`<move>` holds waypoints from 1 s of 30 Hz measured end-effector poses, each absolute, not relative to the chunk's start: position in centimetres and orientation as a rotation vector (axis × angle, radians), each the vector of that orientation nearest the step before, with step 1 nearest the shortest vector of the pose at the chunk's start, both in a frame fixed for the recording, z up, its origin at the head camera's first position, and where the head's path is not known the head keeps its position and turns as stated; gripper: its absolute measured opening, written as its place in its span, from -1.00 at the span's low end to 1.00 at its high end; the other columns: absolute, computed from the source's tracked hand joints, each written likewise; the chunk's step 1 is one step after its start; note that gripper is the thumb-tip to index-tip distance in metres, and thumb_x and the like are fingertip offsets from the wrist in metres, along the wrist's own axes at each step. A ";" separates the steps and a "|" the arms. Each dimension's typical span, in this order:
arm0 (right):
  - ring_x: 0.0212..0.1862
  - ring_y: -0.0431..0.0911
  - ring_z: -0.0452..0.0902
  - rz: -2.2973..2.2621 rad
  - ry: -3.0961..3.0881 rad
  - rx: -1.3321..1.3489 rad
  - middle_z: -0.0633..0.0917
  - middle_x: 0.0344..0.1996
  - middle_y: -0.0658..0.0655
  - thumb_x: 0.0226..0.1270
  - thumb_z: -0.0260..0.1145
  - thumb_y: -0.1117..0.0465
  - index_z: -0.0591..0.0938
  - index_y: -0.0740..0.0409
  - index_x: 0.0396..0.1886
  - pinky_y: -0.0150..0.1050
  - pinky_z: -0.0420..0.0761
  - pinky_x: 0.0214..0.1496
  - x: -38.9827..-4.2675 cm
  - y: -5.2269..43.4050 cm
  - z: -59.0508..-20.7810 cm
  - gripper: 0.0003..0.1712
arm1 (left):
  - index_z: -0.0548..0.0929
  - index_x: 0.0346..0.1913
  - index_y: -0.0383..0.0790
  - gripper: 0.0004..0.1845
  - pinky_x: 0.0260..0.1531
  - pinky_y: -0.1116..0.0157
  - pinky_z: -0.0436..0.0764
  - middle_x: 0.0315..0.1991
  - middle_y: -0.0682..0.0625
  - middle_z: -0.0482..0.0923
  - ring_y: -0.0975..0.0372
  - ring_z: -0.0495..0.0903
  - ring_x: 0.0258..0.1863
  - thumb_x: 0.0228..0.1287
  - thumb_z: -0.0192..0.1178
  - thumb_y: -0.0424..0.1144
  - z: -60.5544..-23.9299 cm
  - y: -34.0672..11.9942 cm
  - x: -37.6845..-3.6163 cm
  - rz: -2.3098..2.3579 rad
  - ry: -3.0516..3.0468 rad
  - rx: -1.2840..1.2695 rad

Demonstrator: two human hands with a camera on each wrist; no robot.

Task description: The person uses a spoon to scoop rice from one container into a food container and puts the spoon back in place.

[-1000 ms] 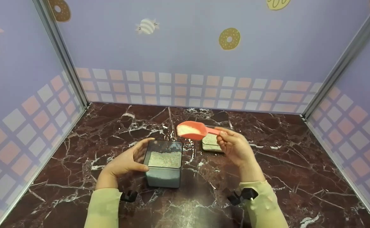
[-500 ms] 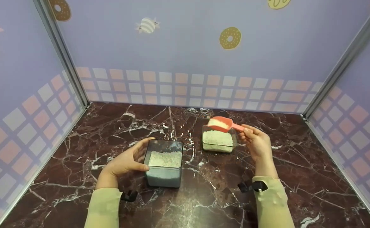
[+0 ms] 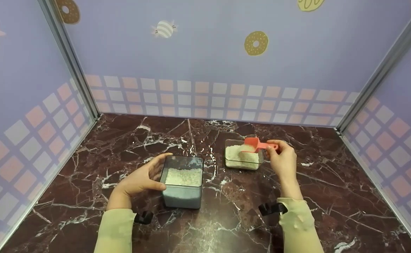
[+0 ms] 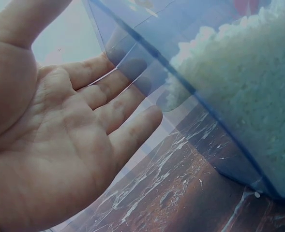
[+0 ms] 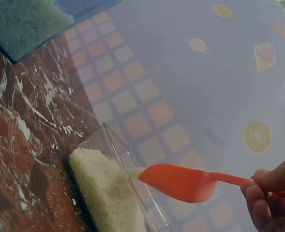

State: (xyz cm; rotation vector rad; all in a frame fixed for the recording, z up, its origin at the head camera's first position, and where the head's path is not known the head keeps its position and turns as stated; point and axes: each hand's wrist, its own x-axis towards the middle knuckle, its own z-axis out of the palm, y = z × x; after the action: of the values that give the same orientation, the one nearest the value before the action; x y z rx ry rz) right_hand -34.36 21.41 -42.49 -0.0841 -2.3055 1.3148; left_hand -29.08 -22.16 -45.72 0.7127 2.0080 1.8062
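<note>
The right hand (image 3: 283, 159) pinches the scoop (image 3: 256, 144), dipping it into the far box (image 3: 242, 157) of rice. The left hand (image 3: 140, 180) rests open against the near box (image 3: 183, 182), already part full.

The head camera looks down over the whole counter (image 3: 85, 196). Both wrist cameras sit close, each sharing 1 rice container with it.

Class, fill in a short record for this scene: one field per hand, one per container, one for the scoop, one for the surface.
Left hand: open, palm against the side of the blue container
Right hand: pinches the scoop's handle
Scoop: orange-pink, tipped over the clear container, white grains spilling out
Blue container: holds white grains
Clear container: holds white grains
Surface: dark red marble tabletop
</note>
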 end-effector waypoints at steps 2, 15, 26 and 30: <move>-0.48 -0.26 0.52 1.208 -2.331 -0.059 0.74 -0.42 0.24 0.35 0.38 0.38 0.77 0.29 -0.08 -0.48 0.46 -0.42 -34.1 21.3 -42.3 -0.81 | -0.09 0.66 -0.24 0.17 0.63 -0.03 -0.09 0.68 -0.30 -0.19 -0.13 -0.23 0.68 0.14 0.50 -0.34 -45.7 -22.2 -29.1 1.805 2.008 0.711; -0.51 -0.33 0.56 1.391 -2.202 -0.007 0.74 -0.48 0.20 0.38 0.34 0.41 0.75 0.35 -0.03 -0.51 0.55 -0.44 -32.6 20.7 -40.2 -0.79 | -0.09 0.66 -0.25 0.17 0.62 -0.08 -0.09 0.67 -0.32 -0.19 -0.17 -0.23 0.67 0.15 0.49 -0.34 -45.6 -22.1 -29.0 1.801 2.005 0.722; -0.41 -0.22 0.64 1.944 -2.183 0.216 0.72 -0.46 0.04 0.41 0.29 0.45 0.68 0.45 0.03 -0.41 0.74 -0.28 -30.2 17.6 -38.0 -0.75 | -0.10 0.66 -0.27 0.19 0.63 -0.08 -0.09 0.68 -0.28 -0.15 -0.14 -0.20 0.68 0.11 0.50 -0.36 -45.6 -22.2 -29.0 1.801 2.028 0.694; -0.37 -0.14 0.63 1.826 -2.387 0.420 0.72 -0.38 0.16 0.38 0.30 0.44 0.71 0.33 0.01 -0.34 0.76 -0.25 -28.6 15.1 -36.9 -0.76 | -0.08 0.65 -0.27 0.16 0.62 -0.08 -0.04 0.66 -0.31 -0.07 -0.18 -0.16 0.66 0.11 0.49 -0.38 -45.8 -22.0 -29.2 1.810 2.004 0.725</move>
State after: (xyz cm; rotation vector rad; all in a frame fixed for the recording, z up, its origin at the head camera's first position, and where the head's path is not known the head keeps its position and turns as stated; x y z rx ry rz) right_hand -28.59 15.06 -36.94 0.4196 -2.3866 1.8258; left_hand -29.20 -22.04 -45.81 0.7247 2.0040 1.8097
